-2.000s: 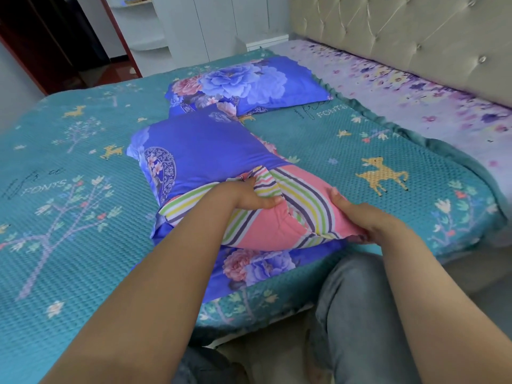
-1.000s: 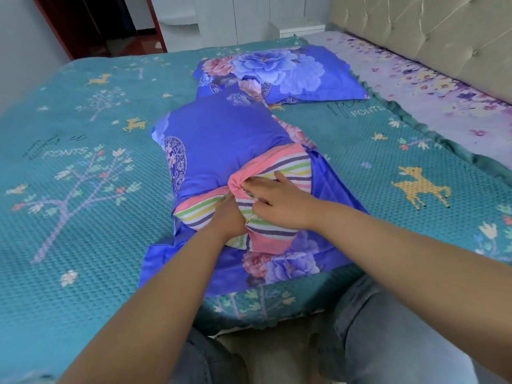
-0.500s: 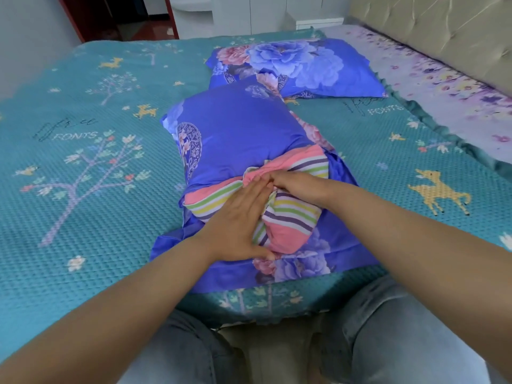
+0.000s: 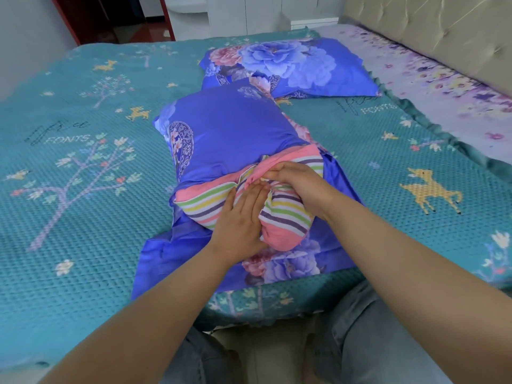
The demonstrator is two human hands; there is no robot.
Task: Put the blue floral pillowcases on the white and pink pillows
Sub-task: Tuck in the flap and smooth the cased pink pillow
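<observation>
A pink and white striped pillow (image 4: 279, 217) lies near the bed's front edge, its far part inside a blue floral pillowcase (image 4: 230, 134). The near end sticks out, folded in at the middle, over the case's loose flap (image 4: 285, 267). My left hand (image 4: 241, 220) presses flat on the fold with straight fingers. My right hand (image 4: 299, 184) curls over the pillow's right half and pinches the fabric at the fold. A second pillow (image 4: 288, 67), fully in its blue floral case, lies farther back.
The bed has a teal patterned cover (image 4: 83, 189), with a lilac flowered sheet (image 4: 443, 79) along the padded headboard (image 4: 432, 29) at the right. My knees in jeans (image 4: 374, 342) are at the bed's front edge. White cupboards (image 4: 249, 12) stand beyond.
My hands moved from the pillow's two outer corners to its middle and folded the sticking-out end inward. My left hand went from gripping to lying flat on the fold.
</observation>
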